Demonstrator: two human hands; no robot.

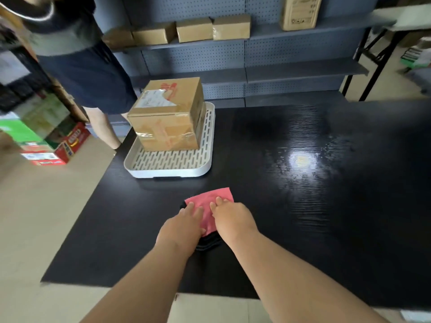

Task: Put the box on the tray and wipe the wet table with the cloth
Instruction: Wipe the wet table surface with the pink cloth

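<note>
Hands meet on the cloth point(211, 207) near the front middle of the black table point(303, 229). The left hand point(184, 226) lies palm down on the cloth's left part, fingers stretched forward and close together, flat rather than clamped. The right hand point(233, 216) presses on the right part, its fingertips point(218, 201) bent down onto the fabric; whether they pinch a fold cannot be told. The cloth is pink on top with a dark layer showing under its near edge, between the two wrists, and it lies flat on the tabletop.

The box point(168, 115), brown cardboard with tape, a white label and red print, stands upright on the tray point(172, 170). It sits toward the tray's far end, so the slotted floor at the near end is bare. The tray is pale with a raised rim and rests on the table's far left part, well apart from the cloth.

To the right, the tabletop shines with a bright reflection and a speckled wet patch point(303, 159).

A second person point(81, 66) in dark shorts stands beyond the table's left corner. Behind are grey pegboard shelves point(279, 75) carrying small cardboard boxes point(193, 30), and colourful cartons point(46, 141) are stacked on the floor at the left.
</note>
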